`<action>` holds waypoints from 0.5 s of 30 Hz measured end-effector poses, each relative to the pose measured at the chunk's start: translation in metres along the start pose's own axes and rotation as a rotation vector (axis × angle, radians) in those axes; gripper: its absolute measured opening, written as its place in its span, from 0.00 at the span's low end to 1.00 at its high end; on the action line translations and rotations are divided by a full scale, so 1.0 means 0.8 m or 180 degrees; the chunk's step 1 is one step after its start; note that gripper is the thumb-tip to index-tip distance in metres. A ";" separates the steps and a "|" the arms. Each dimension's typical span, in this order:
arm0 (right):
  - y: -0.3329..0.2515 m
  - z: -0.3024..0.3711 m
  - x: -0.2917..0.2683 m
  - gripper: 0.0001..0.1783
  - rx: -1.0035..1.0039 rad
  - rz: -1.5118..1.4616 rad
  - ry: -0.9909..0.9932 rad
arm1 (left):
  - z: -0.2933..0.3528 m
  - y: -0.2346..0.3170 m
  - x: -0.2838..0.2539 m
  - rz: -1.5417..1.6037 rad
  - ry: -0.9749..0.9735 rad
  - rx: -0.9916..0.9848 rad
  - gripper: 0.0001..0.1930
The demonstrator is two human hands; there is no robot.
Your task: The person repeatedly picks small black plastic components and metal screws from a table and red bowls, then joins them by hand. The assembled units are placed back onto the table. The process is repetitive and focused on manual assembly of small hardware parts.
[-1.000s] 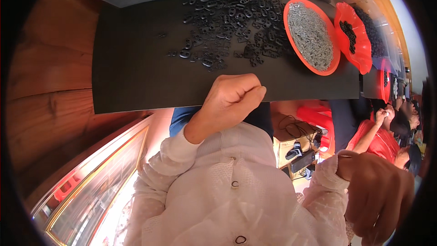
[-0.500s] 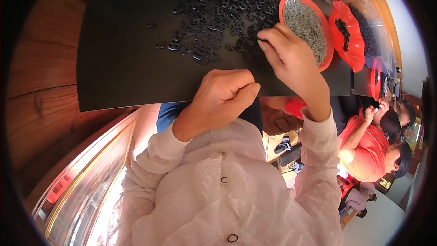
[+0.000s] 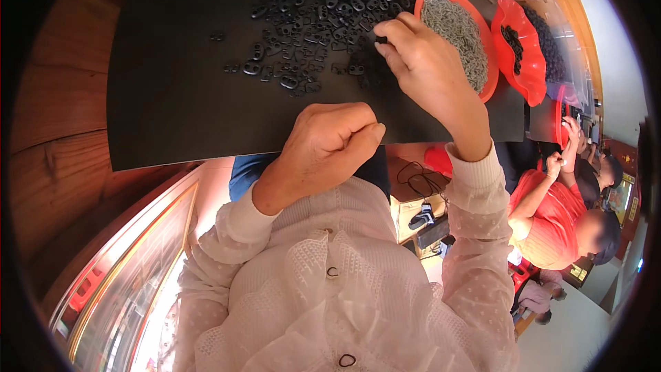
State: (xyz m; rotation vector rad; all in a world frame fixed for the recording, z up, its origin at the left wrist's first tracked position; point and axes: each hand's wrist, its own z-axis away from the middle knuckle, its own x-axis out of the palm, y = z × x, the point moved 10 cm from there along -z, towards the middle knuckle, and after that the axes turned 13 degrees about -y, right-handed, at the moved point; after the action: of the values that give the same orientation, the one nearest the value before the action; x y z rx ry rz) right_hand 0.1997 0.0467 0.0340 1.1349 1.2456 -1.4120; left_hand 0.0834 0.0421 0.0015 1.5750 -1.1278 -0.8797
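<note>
Stretching past the left hand (image 3: 327, 141): black counter (image 3: 179, 107). Red bowl (image 3: 491, 76) sits just right of the right hand (image 3: 434, 62). Left one's a fist, can't see inside; right one's curled over the black parts (image 3: 337, 3), can't tell if it's gripping any.

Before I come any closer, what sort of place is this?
Probably a small assembly workshop: loose black parts lie spread on a dark table, a red bowl of metal pieces stands beside them, and another person is nearby.
</note>
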 end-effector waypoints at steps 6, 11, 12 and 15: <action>-0.018 -0.010 0.009 0.07 -0.0180 0.0304 -0.0102 | -0.001 -0.003 0.002 0.0015 -0.0054 -0.0010 0.10; -0.019 -0.016 0.017 0.06 -0.0158 0.0647 -0.0174 | -0.002 0.000 0.001 0.0004 -0.0020 0.0000 0.11; -0.018 -0.016 0.018 0.05 -0.0152 0.0699 -0.0174 | -0.002 0.000 0.001 -0.0015 -0.0038 -0.0008 0.11; -0.028 -0.012 0.012 0.06 -0.0296 0.0676 -0.0097 | 0.000 -0.005 0.002 0.0005 -0.0074 -0.0084 0.11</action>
State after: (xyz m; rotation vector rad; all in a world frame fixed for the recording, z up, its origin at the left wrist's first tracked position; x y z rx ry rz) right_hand 0.1767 0.0576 0.0279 1.1416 1.1220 -1.1971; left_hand 0.0848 0.0413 -0.0022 1.5459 -1.1294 -0.9102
